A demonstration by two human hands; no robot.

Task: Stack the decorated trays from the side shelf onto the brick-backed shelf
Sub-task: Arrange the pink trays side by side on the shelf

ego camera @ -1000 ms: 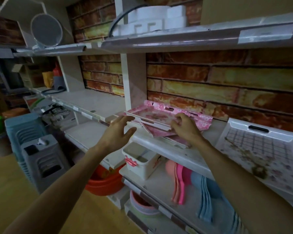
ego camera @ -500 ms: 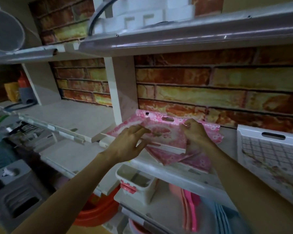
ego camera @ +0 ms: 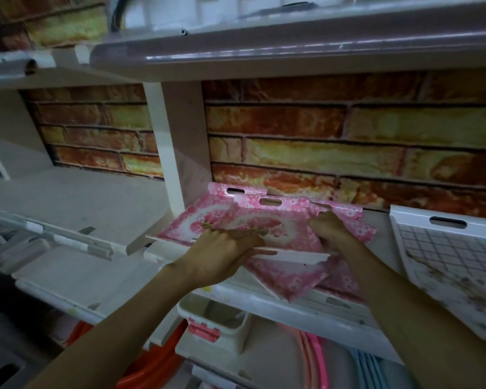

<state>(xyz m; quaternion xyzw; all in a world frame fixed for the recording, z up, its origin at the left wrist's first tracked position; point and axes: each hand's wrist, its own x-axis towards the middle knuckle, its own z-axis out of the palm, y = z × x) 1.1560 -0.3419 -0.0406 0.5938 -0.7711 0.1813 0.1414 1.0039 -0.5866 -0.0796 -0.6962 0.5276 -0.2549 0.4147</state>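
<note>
Three pink floral trays (ego camera: 264, 220) overlapping at frame centre on brick-backed shelf (ego camera: 334, 301), left hand (ego camera: 222, 256) and right hand (ego camera: 330, 230) both gripping top tray, one white grid-patterned tray (ego camera: 446, 248) right, no legible writing

- A housewares shop: tiered white shelves (ego camera: 264, 300) against brick-pattern backing (ego camera: 320, 153).
- Stock includes pink floral trays (ego camera: 236, 217), a white checked tray (ego camera: 446, 248), and plastic basins (ego camera: 152, 369).
</note>
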